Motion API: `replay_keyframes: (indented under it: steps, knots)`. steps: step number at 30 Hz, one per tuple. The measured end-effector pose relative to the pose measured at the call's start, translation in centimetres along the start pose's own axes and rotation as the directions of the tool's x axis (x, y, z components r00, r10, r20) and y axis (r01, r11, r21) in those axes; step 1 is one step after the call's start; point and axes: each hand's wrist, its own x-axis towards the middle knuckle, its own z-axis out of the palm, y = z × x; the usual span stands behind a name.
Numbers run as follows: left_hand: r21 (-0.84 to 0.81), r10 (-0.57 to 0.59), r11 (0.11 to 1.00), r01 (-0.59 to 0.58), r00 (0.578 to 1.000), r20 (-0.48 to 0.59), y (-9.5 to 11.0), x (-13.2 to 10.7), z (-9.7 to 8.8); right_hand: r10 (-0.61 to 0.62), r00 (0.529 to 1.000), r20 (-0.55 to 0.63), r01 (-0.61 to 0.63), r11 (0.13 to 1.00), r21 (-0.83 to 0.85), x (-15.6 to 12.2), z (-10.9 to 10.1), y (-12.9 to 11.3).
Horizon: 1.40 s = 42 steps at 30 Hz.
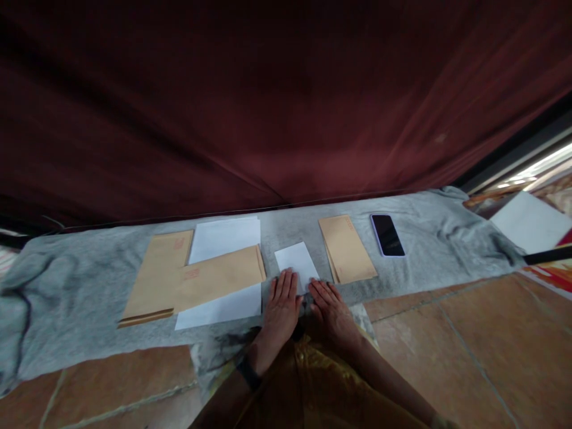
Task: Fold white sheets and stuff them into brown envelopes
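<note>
A small folded white paper (297, 261) lies on a grey cloth (89, 292) spread over the floor. My left hand (281, 305) rests flat with its fingers stretched out, fingertips on the paper's near edge. My right hand (329, 305) lies flat beside it, fingers out, touching the paper's near right corner. Neither hand holds anything. Left of the paper a brown envelope (220, 277) lies across a stack of white sheets (224, 237).
A pile of brown envelopes (158, 274) lies at the left, another (346, 247) to the right of the paper. A dark phone (387, 235) lies further right. A dark red curtain (268, 101) hangs behind. White paper (529, 221) is at far right on the tiled floor (469, 345).
</note>
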Motion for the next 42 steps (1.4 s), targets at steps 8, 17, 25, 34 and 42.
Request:
replay_keyframes:
  steps: [8, 17, 25, 34, 42]
  knots:
    - [0.084, 0.146, 0.986, -0.146, 0.989, 0.01, -0.8, -4.3, -0.4, 0.013, 1.0, 0.013, -0.012, 0.998, -0.059, -0.9, 0.1, 0.6]
    - [0.089, 0.111, 0.99, -0.111, 0.994, 0.005, 0.0, -4.2, -0.4, 0.018, 0.999, -0.032, -0.021, 0.996, -0.092, -0.5, -0.3, -0.9]
    - [0.075, 0.119, 0.99, -0.12, 0.993, 0.026, -0.2, -4.5, -0.7, 0.074, 0.996, -0.041, -0.076, 0.995, -0.059, -1.1, 0.0, -0.3]
    - [-0.173, -0.075, 0.982, 0.075, 0.997, 0.008, 0.1, -4.8, -1.1, 0.108, 0.99, -0.094, -0.111, 0.993, -0.027, -1.1, -0.2, -0.2]
    - [-0.835, -0.514, 0.37, 0.407, 0.839, 0.181, 0.1, -2.1, -1.3, 0.08, 0.99, -0.115, -0.087, 0.995, -0.056, -1.0, 0.1, -0.1]
